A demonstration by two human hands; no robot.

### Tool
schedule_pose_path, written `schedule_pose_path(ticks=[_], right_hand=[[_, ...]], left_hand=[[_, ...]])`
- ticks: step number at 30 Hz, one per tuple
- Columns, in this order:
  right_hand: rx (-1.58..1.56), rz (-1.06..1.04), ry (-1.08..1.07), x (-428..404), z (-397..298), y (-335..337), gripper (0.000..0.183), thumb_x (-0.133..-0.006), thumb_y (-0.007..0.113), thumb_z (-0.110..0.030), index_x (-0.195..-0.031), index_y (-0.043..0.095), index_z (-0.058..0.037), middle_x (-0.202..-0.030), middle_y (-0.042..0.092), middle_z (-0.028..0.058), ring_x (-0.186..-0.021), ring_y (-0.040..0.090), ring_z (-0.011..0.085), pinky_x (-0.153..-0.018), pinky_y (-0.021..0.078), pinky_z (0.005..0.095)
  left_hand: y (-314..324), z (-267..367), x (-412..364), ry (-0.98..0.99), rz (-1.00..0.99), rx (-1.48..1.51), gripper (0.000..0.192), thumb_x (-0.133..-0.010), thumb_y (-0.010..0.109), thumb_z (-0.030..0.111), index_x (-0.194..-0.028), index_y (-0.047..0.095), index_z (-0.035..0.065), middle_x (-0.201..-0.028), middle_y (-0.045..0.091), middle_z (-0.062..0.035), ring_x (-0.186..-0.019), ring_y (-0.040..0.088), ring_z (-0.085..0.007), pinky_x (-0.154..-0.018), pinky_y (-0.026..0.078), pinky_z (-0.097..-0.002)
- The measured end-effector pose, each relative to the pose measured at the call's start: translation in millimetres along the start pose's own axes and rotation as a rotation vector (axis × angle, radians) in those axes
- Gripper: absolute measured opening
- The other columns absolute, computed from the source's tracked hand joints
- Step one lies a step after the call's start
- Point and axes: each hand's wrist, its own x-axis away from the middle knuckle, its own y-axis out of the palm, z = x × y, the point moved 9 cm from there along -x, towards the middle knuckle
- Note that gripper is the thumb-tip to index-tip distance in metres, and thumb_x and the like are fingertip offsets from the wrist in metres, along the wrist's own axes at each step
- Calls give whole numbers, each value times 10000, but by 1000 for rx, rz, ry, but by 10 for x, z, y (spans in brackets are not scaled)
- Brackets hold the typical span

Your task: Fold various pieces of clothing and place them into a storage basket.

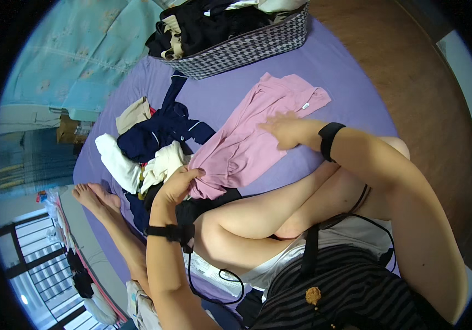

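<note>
A pink shirt [246, 140] lies spread on a purple bedsheet [227, 90], its neckline with a small white label towards the far right. My left hand [180, 181] pinches the near left end of the shirt between thumb and fingers, where the cloth bunches into folds. Over the shirt's middle, my right hand [283, 128] is spread flat, palm down and slightly blurred; whether it presses on the cloth or hovers just above it, I cannot tell. Black straps with a cable circle both wrists.
Beyond the shirt stands a houndstooth fabric basket [240, 49] full of dark clothes. Left of the shirt lie a navy garment [153, 132], a beige cloth [134, 115], a white garment [116, 161] and a cream one [163, 163]. Another person's bare feet [95, 196] rest at the bed's left edge.
</note>
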Motion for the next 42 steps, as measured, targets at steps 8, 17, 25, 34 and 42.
schedule_pose_path(ticks=[8, 17, 25, 34, 42], right_hand=[[-383, -403, -358, 213, -747, 607, 873, -659, 722, -223, -1363, 243, -35, -1307, 415, 196, -1182, 435, 281, -974, 353, 339], [-65, -177, -173, 610, 199, 23, 622, -687, 657, -267, -1240, 462, -60, -1175, 537, 168, -1040, 539, 315, -884, 422, 378], [37, 55, 167, 474, 676, -540, 359, -695, 608, -210, -1008, 547, -44, -989, 582, 180, -918, 557, 331, -830, 439, 395], [-227, 108, 150, -26, -50, -270, 757, -700, 587, -126, -1376, 253, -67, -1217, 484, 213, -1030, 523, 308, -842, 435, 391], [-1052, -143, 115, 105, -288, 35, 665, -774, 556, -205, -1377, 278, -165, -957, 556, 63, -729, 540, 154, -527, 475, 281]], left_hand=[[721, 664, 305, 94, -258, 505, 328, -793, 547, 129, -1081, 521, -27, -976, 611, -112, -853, 621, -198, -751, 518, -334], [1109, 1329, -666, 253, -45, 555, 449, -854, 537, 359, -1164, 486, 39, -1190, 494, -89, -1064, 490, -234, -887, 393, -435], [910, -137, -1272, -184, 524, 249, 728, -643, 750, 265, -1144, 402, -132, -1065, 536, -200, -920, 558, -240, -767, 473, -343], [1268, -112, -1341, -40, 376, 755, 281, -728, 642, 143, -924, 501, -2, -766, 535, -87, -618, 508, -213, -513, 426, -337], [566, 192, -525, 295, 617, 610, 290, -707, 607, 37, -991, 548, 24, -836, 585, -88, -705, 566, -170, -594, 477, -269]])
